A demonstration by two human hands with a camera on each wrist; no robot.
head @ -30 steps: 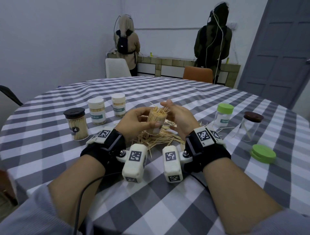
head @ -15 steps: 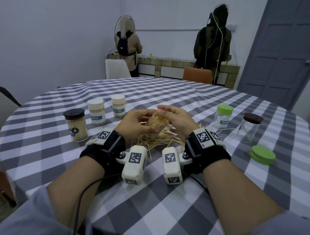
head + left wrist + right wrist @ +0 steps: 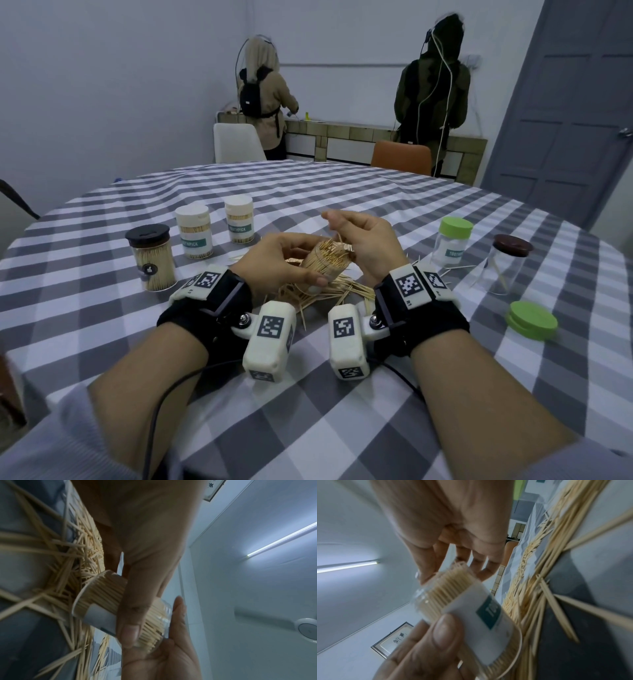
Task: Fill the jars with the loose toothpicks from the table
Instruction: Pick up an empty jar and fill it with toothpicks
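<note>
— What are the hands doing?
— The left hand (image 3: 277, 260) is gripping the tilted, toothpick-packed jar (image 3: 323, 265); the right hand (image 3: 364, 240), fingers loosely bent, is touching its mouth.
— And the loose toothpicks (image 3: 329, 291)?
— Lying just beneath both hands.

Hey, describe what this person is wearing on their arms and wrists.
Each wrist carries a black strap with white blocks printed with black square markers; a white camera pod hangs below each. A black cable trails from the left. Grey sleeves are pushed up.
</note>
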